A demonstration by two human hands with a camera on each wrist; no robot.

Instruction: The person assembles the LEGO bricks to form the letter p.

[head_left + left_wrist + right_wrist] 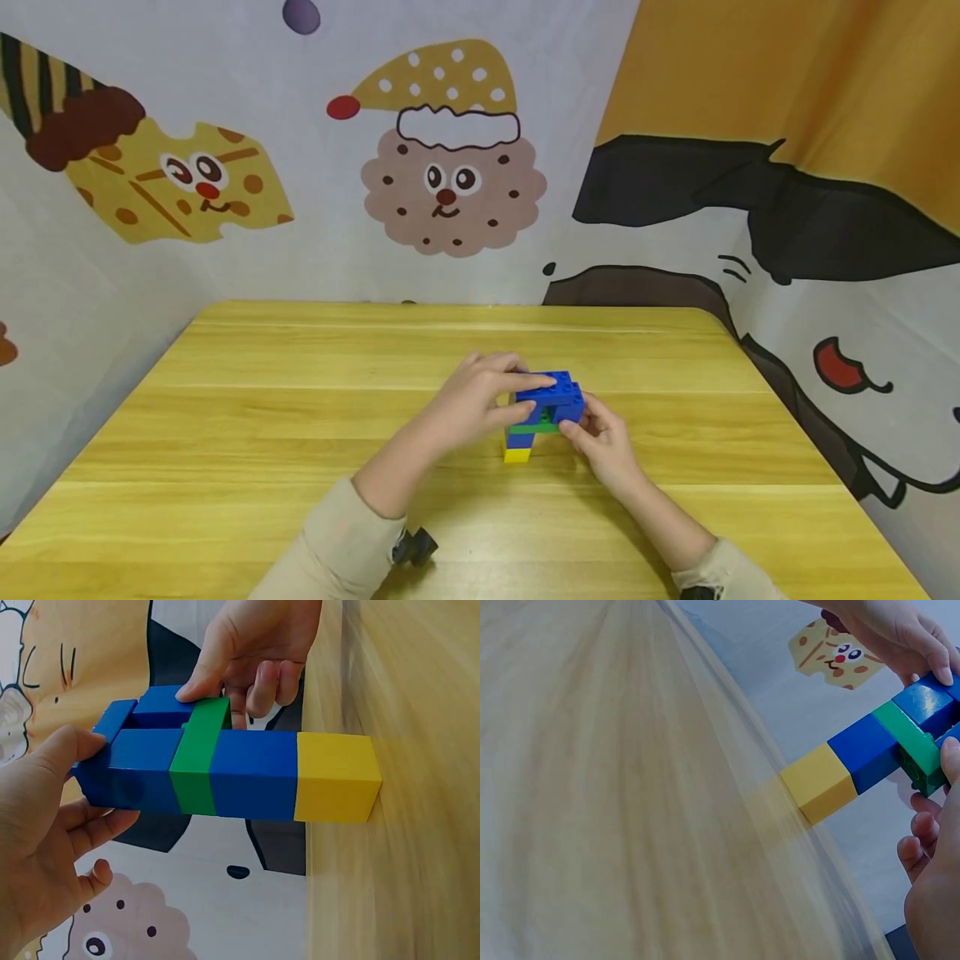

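A stack of toy building blocks stands upright on the table. Its base is a yellow block (517,455), with a blue block (253,774) above it and a green plate (196,754) that juts out to the right. More blue blocks (551,388) sit on the green plate, with a gap between two of them and a flat one bridging the top. My left hand (471,402) grips the upper blue part from the left, thumb on the near side. From the right, my right hand (609,446) pinches the overhanging blue block and green plate.
The wooden table (225,433) reaches back to a cartoon-printed cloth (450,275). A small black device (415,547) is at the left sleeve cuff, and another dark piece (699,592) is at the right cuff.
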